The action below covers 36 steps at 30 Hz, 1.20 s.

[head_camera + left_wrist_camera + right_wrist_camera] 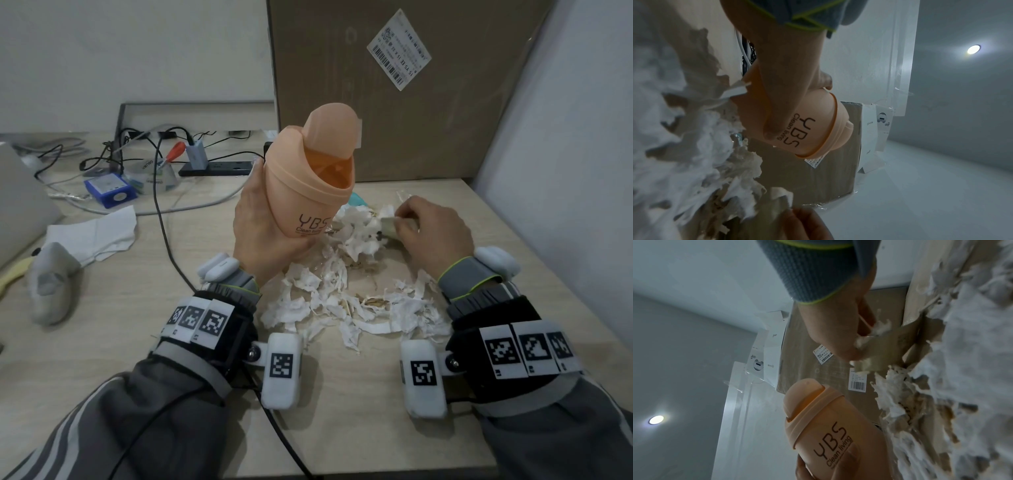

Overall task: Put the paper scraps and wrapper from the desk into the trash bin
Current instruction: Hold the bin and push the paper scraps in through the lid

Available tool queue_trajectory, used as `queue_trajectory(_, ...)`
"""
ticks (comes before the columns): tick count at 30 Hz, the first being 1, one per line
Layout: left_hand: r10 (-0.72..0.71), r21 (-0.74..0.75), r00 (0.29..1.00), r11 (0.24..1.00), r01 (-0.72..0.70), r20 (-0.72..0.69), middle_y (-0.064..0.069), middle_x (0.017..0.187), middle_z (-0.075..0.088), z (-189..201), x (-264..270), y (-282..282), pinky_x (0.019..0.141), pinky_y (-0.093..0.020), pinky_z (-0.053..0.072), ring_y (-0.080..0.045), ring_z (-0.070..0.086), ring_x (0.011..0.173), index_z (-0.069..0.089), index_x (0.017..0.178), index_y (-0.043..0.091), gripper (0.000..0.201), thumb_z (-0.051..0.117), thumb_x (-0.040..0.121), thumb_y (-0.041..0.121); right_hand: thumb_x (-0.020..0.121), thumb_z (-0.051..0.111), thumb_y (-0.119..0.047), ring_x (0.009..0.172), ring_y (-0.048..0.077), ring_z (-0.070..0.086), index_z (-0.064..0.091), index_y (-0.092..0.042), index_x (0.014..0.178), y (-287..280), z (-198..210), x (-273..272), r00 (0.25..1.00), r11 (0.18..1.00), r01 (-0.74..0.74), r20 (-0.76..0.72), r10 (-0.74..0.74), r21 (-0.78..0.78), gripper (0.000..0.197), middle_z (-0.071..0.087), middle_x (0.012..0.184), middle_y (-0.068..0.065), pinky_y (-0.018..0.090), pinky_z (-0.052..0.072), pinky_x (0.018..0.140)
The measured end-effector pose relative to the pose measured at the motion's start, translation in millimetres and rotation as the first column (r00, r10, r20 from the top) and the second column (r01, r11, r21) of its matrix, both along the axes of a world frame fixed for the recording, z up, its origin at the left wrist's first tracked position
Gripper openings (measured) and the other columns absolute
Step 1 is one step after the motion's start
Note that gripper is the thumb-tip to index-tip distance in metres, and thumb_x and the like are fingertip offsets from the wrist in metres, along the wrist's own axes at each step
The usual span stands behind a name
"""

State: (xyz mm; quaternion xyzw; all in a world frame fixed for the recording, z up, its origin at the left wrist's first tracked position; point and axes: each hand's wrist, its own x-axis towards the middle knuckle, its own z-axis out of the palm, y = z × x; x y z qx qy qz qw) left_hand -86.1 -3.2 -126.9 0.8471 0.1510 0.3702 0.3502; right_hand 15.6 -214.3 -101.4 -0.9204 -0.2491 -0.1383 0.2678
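Note:
My left hand point(265, 226) grips a small peach trash bin point(310, 178) marked YBS, lifted off the desk and tilted right with its flip lid open; the bin point(807, 128) fills the left wrist view and also shows as bin point(822, 426) in the right wrist view. Torn white paper scraps point(346, 301) lie in a heap on the desk between my arms. My right hand point(431, 229) is at the heap's far side, pinching a beige wrapper strip point(885, 347) with tissue bits point(387, 224). A teal scrap point(358, 199) peeks out behind the bin.
A large cardboard box point(394, 85) stands at the back. A power strip point(215, 168), cables, a blue box point(109, 190) and a tape roll crowd the back left. A white tissue point(92, 233) and a grey plush toy point(51, 284) lie at left.

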Motion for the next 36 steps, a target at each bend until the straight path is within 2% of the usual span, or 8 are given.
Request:
queue_trajectory(5,0.008,-0.016,1.000,1.000,-0.008,-0.001,-0.006,0.153,0.036,-0.4,1.3,0.1,0.112,-0.054,0.036,-0.026,0.036,0.140,0.010,0.157,0.019,0.137,0.074,0.045,0.065,0.094,0.049,-0.025,0.080,0.037,0.059,0.057,-0.013,0.100,-3.9,4.2,-0.2,0.978,0.932,0.017,0.189,-0.091,0.361,0.016,0.067,0.088,0.011,0.035,0.038,0.060)
queue_trajectory(9,0.021,-0.022,1.000,1.000,-0.021,-0.006,-0.006,0.152,0.037,-0.2,1.5,0.2,0.112,-0.054,0.036,-0.026,0.037,0.139,0.011,0.157,0.020,0.136,0.073,0.044,0.064,0.095,0.048,-0.022,0.075,0.032,0.061,0.055,-0.007,0.103,-5.8,2.0,7.8,0.975,0.862,0.047,0.163,-0.149,0.504,0.018,0.069,0.087,0.011,0.031,0.035,0.057)
queue_trajectory(12,0.023,-0.026,1.000,0.999,-0.023,-0.004,-0.006,0.151,0.038,-0.8,1.8,1.1,0.112,-0.053,0.036,-0.026,0.038,0.139,0.011,0.157,0.020,0.136,0.073,0.044,0.063,0.093,0.049,-0.016,0.071,0.031,0.064,0.056,-0.007,0.099,-6.3,-5.2,15.8,0.991,0.876,0.097,0.040,-0.131,0.472,0.012,0.070,0.080,0.016,0.031,0.043,0.061)
queue_trajectory(16,0.023,-0.020,1.000,1.000,-0.023,-0.007,-0.006,0.151,0.038,-0.8,1.5,1.8,0.112,-0.053,0.036,-0.025,0.038,0.138,0.010,0.157,0.021,0.136,0.075,0.045,0.062,0.088,0.052,-0.005,0.054,0.017,0.061,0.059,-0.005,0.104,-7.1,-12.7,23.3,0.981,0.908,0.156,-0.166,-0.098,0.388,0.017,0.069,0.087,0.018,0.011,0.045,0.050)
queue_trajectory(20,0.037,-0.013,0.999,0.999,-0.037,-0.016,-0.005,0.151,0.038,-1.8,2.1,3.4,0.111,-0.053,0.037,-0.025,0.038,0.138,0.010,0.157,0.022,0.134,0.080,0.048,0.057,0.085,0.051,0.000,0.067,0.029,0.070,0.067,-0.005,0.103,-7.8,-15.6,25.2,0.978,0.957,0.113,-0.200,-0.060,0.268,0.025,0.071,0.088,0.018,0.040,0.058,0.070)
queue_trajectory(27,0.039,-0.026,0.999,0.999,-0.039,-0.003,-0.005,0.153,0.038,-1.3,3.5,1.7,0.112,-0.054,0.037,-0.026,0.038,0.139,0.011,0.157,0.020,0.136,0.079,0.045,0.057,0.088,0.050,-0.016,0.091,0.037,0.061,0.073,-0.016,0.101,-12.5,-7.6,17.9,0.982,0.964,0.189,-0.051,-0.183,0.190,0.026,0.072,0.097,0.013,0.027,0.037,0.065)
queue_trajectory(32,0.048,-0.024,0.999,0.999,-0.048,-0.005,-0.006,0.152,0.038,-1.0,1.7,1.1,0.112,-0.053,0.036,-0.026,0.038,0.139,0.011,0.157,0.020,0.135,0.073,0.044,0.062,0.088,0.056,-0.011,0.071,0.028,0.068,0.074,-0.010,0.098,-8.6,-7.3,19.8,0.996,0.798,0.086,-0.036,-0.080,0.597,0.020,0.069,0.074,0.007,0.042,0.056,0.073)
queue_trajectory(36,0.068,-0.031,0.998,0.997,-0.068,0.003,-0.006,0.151,0.040,-0.1,1.9,0.4,0.111,-0.053,0.037,-0.027,0.039,0.138,0.013,0.157,0.020,0.135,0.071,0.044,0.064,0.087,0.060,-0.006,0.059,0.005,0.063,0.070,-0.008,0.106,-8.5,-3.4,19.8,0.993,0.557,0.093,-0.117,0.007,0.825,0.021,0.068,0.082,0.008,0.028,0.058,0.070)
